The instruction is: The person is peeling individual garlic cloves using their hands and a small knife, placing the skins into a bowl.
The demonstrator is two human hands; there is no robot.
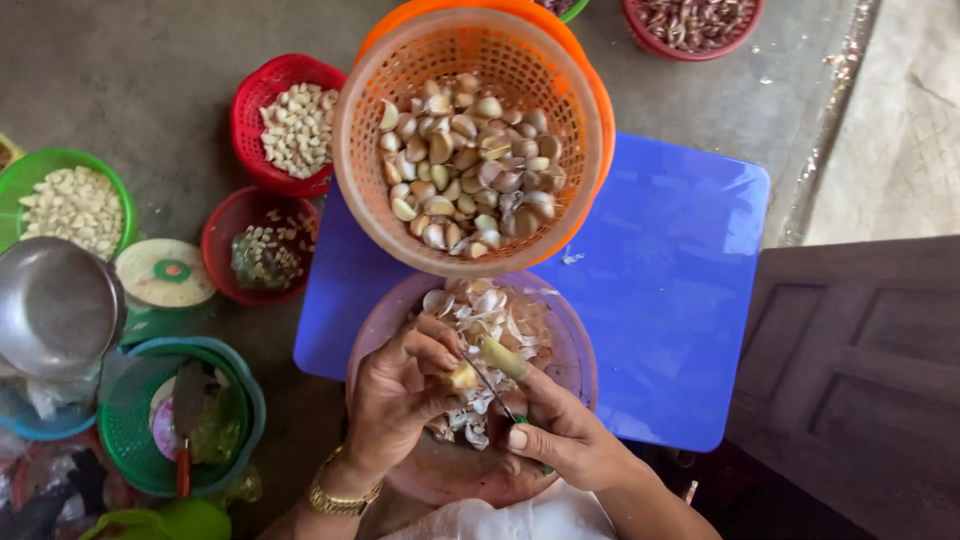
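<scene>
**Peeling Garlic Over a Bowl of Skins, One Clove at a Time**

Working low in the frame, just left of centre, my left hand (pixel 400 385) pinches a single garlic clove (pixel 462 377) between thumb and fingertips, its grip closed lightly around the pale, half-bared body. My right hand (pixel 560 435) is clenched on a small knife (pixel 490 385), the thin blade angled up-left so its tip meets the clove; a yellowish strip sits against the thumb near the blade, and I cannot tell whether it is peel or another clove.

Both hands hover over a pinkish bowl (pixel 575 345) heaped with papery skins (pixel 490 315), resting on a blue plastic counter (pixel 670 270). Directly above it in the frame, an orange basket (pixel 365 175) holds the unpeeled cloves (pixel 465 165).

I judge the clove to be light, firm and small, and slick once stripped. It wants a pinch across its fat middle, with the root end left open to the blade. Squeezing hard would likely bruise it or shoot it out of the fingers. The skin looks dry and brittle and should lift in flakes.

At the left of the frame, a red basket (pixel 250 100) and a green bowl (pixel 20 180) hold peeled white cloves, and a steel bowl (pixel 55 305) sits below them.
</scene>
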